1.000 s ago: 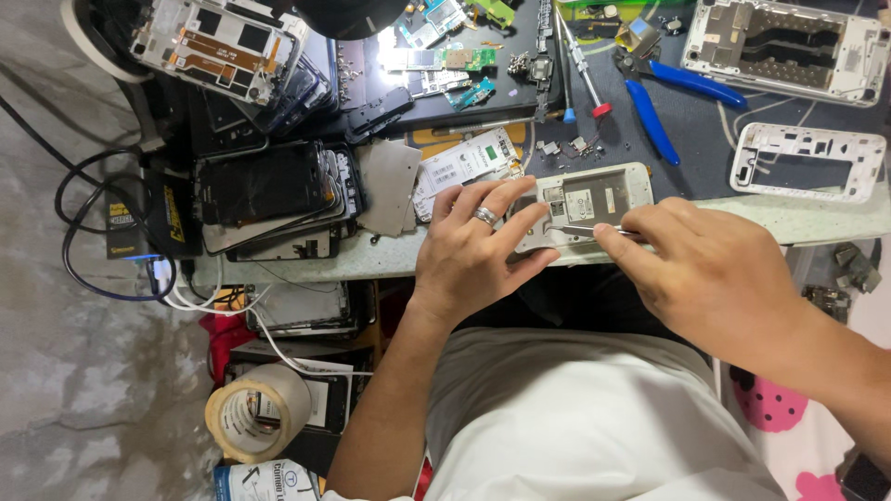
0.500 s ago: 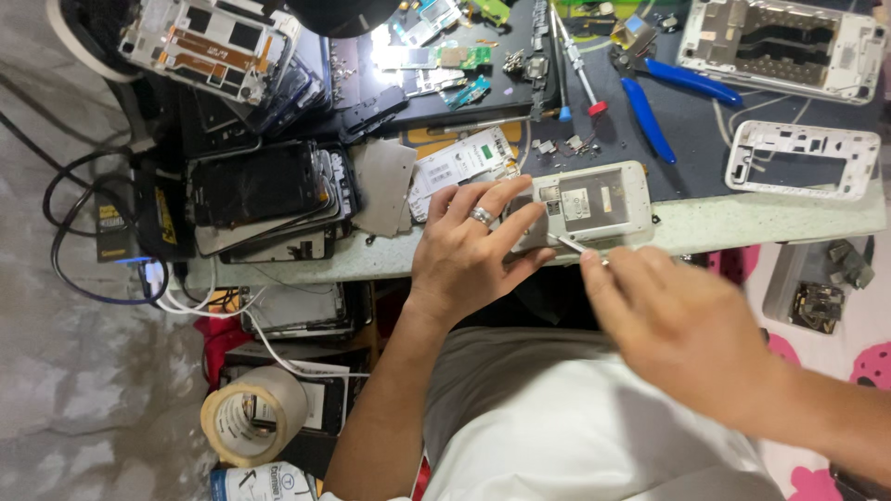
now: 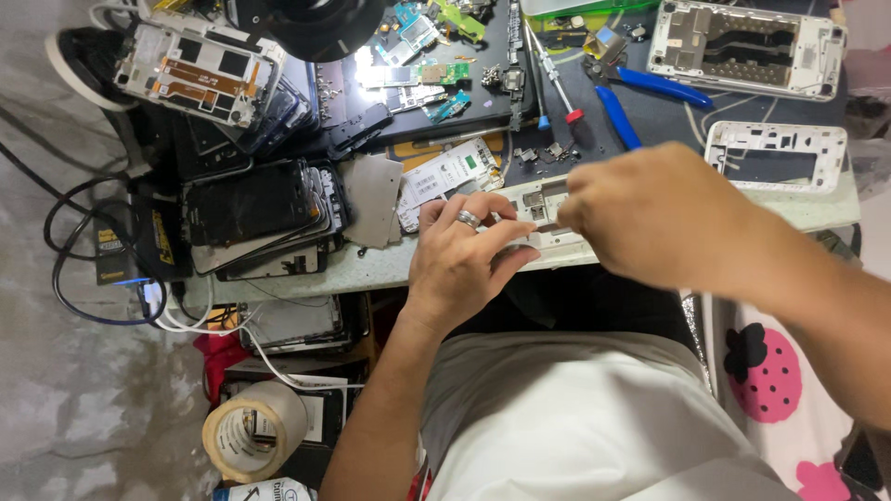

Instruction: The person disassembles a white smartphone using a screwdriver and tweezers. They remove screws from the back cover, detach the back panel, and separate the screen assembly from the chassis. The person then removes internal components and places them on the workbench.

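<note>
A white phone frame [image 3: 543, 206] with its insides exposed lies at the near edge of the workbench [image 3: 371, 264]. My left hand [image 3: 462, 258], with a ring on one finger, presses down on the frame's left end and holds it. My right hand [image 3: 654, 215] is over the frame's right part, fingers pinched together at its middle; whatever is between the fingertips is too small to make out. Most of the frame is hidden under the two hands.
Stacked phone screens [image 3: 255, 218] lie to the left, circuit boards [image 3: 418, 79] at the back. A red-tipped screwdriver [image 3: 555, 82], blue-handled pliers [image 3: 640, 97] and two more white frames [image 3: 775, 158] lie at right. A tape roll [image 3: 252, 431] and cables [image 3: 83, 269] sit below the bench.
My right hand has moved up and leftward from below the frame's right end onto the frame. The left hand has stayed on the frame.
</note>
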